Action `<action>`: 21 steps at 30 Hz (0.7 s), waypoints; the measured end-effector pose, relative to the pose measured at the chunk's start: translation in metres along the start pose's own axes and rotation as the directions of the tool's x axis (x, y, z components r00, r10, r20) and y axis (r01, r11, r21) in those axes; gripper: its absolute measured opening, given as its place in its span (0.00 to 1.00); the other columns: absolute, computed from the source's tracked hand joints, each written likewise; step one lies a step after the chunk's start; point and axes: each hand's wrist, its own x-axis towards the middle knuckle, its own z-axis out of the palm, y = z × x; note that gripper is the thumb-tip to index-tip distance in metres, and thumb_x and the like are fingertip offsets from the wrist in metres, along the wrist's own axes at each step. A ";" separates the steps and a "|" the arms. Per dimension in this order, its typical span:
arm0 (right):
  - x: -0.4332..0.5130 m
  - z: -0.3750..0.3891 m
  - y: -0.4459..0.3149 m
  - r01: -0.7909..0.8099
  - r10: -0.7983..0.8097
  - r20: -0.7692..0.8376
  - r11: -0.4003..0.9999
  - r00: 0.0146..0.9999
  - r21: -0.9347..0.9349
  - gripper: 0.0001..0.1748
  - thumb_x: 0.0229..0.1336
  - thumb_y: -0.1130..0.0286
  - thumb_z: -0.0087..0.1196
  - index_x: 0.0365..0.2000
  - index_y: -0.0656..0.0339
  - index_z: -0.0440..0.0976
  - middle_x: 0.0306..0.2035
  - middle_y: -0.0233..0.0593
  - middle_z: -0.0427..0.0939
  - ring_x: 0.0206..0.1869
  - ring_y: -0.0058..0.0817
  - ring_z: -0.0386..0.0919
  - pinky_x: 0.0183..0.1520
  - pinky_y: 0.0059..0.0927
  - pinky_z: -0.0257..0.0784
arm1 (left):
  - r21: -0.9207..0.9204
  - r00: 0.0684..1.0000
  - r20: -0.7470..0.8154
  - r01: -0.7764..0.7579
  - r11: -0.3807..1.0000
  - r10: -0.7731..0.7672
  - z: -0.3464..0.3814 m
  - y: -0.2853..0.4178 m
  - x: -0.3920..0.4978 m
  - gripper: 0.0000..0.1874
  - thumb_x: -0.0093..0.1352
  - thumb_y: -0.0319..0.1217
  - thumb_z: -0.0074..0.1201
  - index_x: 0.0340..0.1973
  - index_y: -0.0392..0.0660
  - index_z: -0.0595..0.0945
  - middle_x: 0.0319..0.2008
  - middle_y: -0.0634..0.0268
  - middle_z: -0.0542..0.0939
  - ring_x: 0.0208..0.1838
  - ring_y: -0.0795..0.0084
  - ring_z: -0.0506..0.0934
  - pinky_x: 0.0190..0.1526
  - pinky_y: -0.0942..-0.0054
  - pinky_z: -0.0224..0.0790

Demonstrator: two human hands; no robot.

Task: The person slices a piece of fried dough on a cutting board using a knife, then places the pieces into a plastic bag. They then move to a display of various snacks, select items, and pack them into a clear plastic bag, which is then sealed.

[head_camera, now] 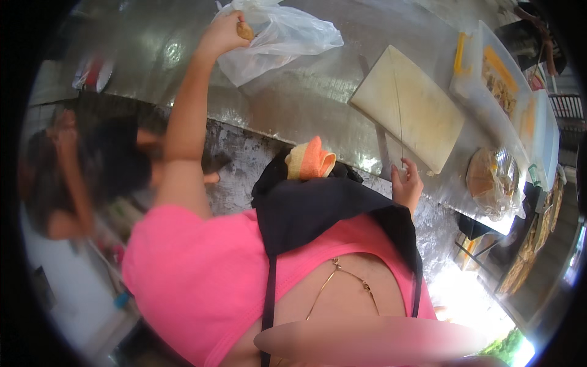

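At the far side of the metal worktop (156, 69), my left hand (220, 36) grips a small brown lump (245, 30), probably food. A crumpled translucent plastic bag (289, 36) lies against that hand; its contents are hard to make out. My right hand (407, 183) is near the worktop's front edge, its fingertips closed on the lower end of a long thin tool (398, 101). That tool shows as a narrow line over the pale cutting board (422, 110), perhaps a blade seen edge-on. The board lies at an angle.
Right of the board stands a clear plastic tub (472, 91) with food pieces inside. A plastic-wrapped brown item (490, 183) sits near the corner. An orange and yellow cloth (312, 158) sticks up at my black apron (330, 206). Another person (64, 174) is at the left.
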 end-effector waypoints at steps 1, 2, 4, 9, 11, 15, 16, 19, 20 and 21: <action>0.002 -0.001 0.000 0.009 -0.009 -0.008 1.000 1.000 0.008 0.16 0.51 0.68 0.61 0.41 0.61 0.74 0.31 0.52 0.78 0.34 0.48 0.77 0.36 0.39 0.70 | 0.047 0.994 0.112 -0.022 0.999 0.017 0.009 0.002 -0.003 0.27 0.50 0.40 0.64 0.44 0.47 0.76 0.35 0.56 0.82 0.42 0.56 0.79 0.43 0.60 0.71; 0.004 -0.002 -0.001 0.008 -0.008 -0.005 1.000 1.000 0.029 0.16 0.52 0.67 0.61 0.41 0.60 0.74 0.30 0.51 0.78 0.34 0.47 0.77 0.37 0.39 0.70 | 0.106 0.985 0.161 -0.075 0.992 0.057 0.019 0.005 -0.005 0.27 0.49 0.40 0.64 0.44 0.46 0.76 0.34 0.54 0.82 0.41 0.55 0.79 0.42 0.62 0.71; 0.005 -0.005 -0.001 0.000 0.000 0.029 1.000 1.000 -0.007 0.15 0.52 0.67 0.61 0.41 0.59 0.74 0.30 0.51 0.78 0.34 0.47 0.77 0.37 0.39 0.70 | 0.143 0.931 0.365 -0.084 0.986 0.026 0.024 0.006 -0.005 0.28 0.50 0.40 0.63 0.46 0.43 0.76 0.34 0.52 0.82 0.40 0.53 0.79 0.41 0.62 0.71; -0.002 -0.007 -0.004 -0.001 0.005 0.071 0.999 0.997 -0.051 0.15 0.51 0.66 0.62 0.40 0.58 0.74 0.28 0.51 0.77 0.32 0.47 0.77 0.35 0.39 0.70 | 0.042 0.735 0.666 0.135 0.990 -0.128 0.028 0.023 0.019 0.26 0.55 0.39 0.58 0.46 0.39 0.77 0.39 0.48 0.81 0.42 0.50 0.79 0.43 0.59 0.72; -0.007 -0.004 -0.006 0.014 -0.011 0.065 0.999 0.998 -0.047 0.15 0.51 0.66 0.62 0.40 0.58 0.74 0.28 0.51 0.76 0.32 0.47 0.77 0.35 0.38 0.70 | 0.082 0.876 0.450 0.154 0.985 -0.175 0.039 0.030 0.016 0.22 0.55 0.39 0.58 0.40 0.37 0.79 0.36 0.48 0.82 0.41 0.50 0.80 0.42 0.58 0.72; -0.014 0.002 -0.010 -0.011 0.014 0.096 0.999 0.995 -0.035 0.15 0.51 0.66 0.62 0.40 0.57 0.74 0.27 0.50 0.76 0.31 0.46 0.77 0.33 0.38 0.70 | -0.113 0.975 0.200 0.119 0.986 -0.095 0.065 0.035 0.020 0.17 0.53 0.36 0.58 0.35 0.39 0.83 0.34 0.49 0.83 0.42 0.51 0.81 0.44 0.57 0.72; -0.015 0.003 -0.012 0.000 0.003 0.083 1.000 0.997 -0.031 0.15 0.51 0.67 0.62 0.40 0.57 0.74 0.26 0.50 0.76 0.31 0.46 0.77 0.33 0.38 0.70 | -0.053 0.950 0.297 0.115 0.992 -0.094 0.068 0.035 0.025 0.19 0.54 0.36 0.57 0.39 0.40 0.81 0.35 0.49 0.83 0.41 0.50 0.81 0.44 0.57 0.72; -0.019 0.005 -0.012 0.005 -0.003 0.058 1.000 0.998 -0.029 0.15 0.50 0.67 0.62 0.39 0.56 0.75 0.25 0.49 0.76 0.30 0.45 0.76 0.32 0.38 0.69 | 0.037 0.870 0.482 0.101 0.994 -0.106 0.068 0.037 0.032 0.23 0.56 0.36 0.56 0.47 0.42 0.78 0.35 0.50 0.83 0.40 0.51 0.81 0.45 0.58 0.72; -0.019 0.006 -0.011 0.013 -0.012 0.048 1.000 0.999 -0.025 0.15 0.50 0.67 0.62 0.39 0.57 0.75 0.25 0.49 0.76 0.29 0.45 0.76 0.32 0.37 0.69 | 0.000 0.910 0.412 0.048 0.999 -0.044 0.064 0.036 0.031 0.24 0.56 0.37 0.57 0.47 0.42 0.78 0.35 0.50 0.83 0.39 0.52 0.81 0.45 0.58 0.72; -0.020 0.005 -0.010 -0.013 0.014 0.042 1.000 0.999 -0.029 0.15 0.50 0.67 0.62 0.39 0.57 0.75 0.24 0.48 0.75 0.29 0.44 0.76 0.32 0.37 0.69 | -0.029 0.941 0.337 -0.006 1.000 0.015 0.060 0.036 0.028 0.24 0.56 0.39 0.58 0.47 0.43 0.78 0.34 0.50 0.83 0.38 0.53 0.81 0.46 0.59 0.72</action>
